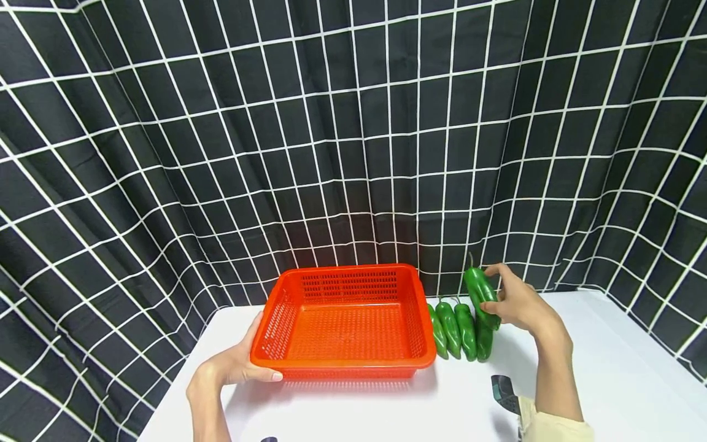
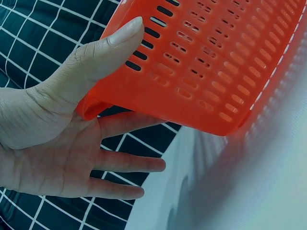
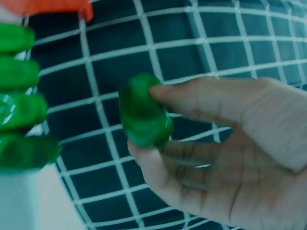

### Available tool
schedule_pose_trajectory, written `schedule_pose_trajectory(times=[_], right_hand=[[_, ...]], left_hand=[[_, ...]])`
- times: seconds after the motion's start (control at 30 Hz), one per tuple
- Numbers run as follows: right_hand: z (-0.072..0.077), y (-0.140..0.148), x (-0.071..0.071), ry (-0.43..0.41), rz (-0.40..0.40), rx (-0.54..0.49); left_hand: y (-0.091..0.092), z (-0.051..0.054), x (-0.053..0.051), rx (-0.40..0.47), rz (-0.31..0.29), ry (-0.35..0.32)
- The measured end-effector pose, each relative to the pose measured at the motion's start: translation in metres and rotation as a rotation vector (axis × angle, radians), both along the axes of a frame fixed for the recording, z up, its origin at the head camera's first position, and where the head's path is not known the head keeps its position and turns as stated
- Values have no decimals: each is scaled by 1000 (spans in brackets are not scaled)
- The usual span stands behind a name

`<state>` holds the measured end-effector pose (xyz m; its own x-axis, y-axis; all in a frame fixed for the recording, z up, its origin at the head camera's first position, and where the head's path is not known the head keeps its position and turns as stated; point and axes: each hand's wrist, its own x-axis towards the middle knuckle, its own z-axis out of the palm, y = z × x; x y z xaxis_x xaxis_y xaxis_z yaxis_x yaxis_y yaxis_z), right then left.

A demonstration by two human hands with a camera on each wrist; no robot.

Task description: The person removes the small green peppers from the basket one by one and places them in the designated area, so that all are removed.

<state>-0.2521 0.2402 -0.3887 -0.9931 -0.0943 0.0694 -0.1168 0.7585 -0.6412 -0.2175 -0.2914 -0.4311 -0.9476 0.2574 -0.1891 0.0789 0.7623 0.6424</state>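
Note:
Near the table's middle stands a red plastic basket (image 1: 348, 325) with slotted walls and a bare floor. My left hand (image 1: 234, 365) rests against its front left corner, thumb along the front wall. In the left wrist view the fingers (image 2: 132, 162) lie straight beside and below the rim. My right hand (image 1: 521, 307) pinches a glossy green pepper (image 1: 478, 287) between thumb and fingers, raised and tilted, stem upward. Seen from the right wrist, the held pepper (image 3: 144, 112) appears end-on and blurred. Several more green peppers (image 1: 449, 325) lie side by side right of the basket, one partly behind the held pepper.
A white table (image 1: 353, 411) carries everything. Behind and around it hangs a black curtain (image 1: 353, 135) with a white grid. A dark strap-like object (image 1: 504, 393) shows beside the right forearm, near a cream sleeve (image 1: 555, 426).

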Motion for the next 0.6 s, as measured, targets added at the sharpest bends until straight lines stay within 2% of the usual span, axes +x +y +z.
schedule_pose_trajectory(times=[0.33, 0.47, 0.6], right_hand=[[-42, 41, -10, -182, -194, 67], [-59, 47, -12, -229, -208, 53], [-70, 48, -16, -242, -200, -6]], left_hand=[[2, -1, -2, 22, 19, -11], [2, 0, -1, 27, 25, -18], [2, 1, -2, 23, 15, -9]])
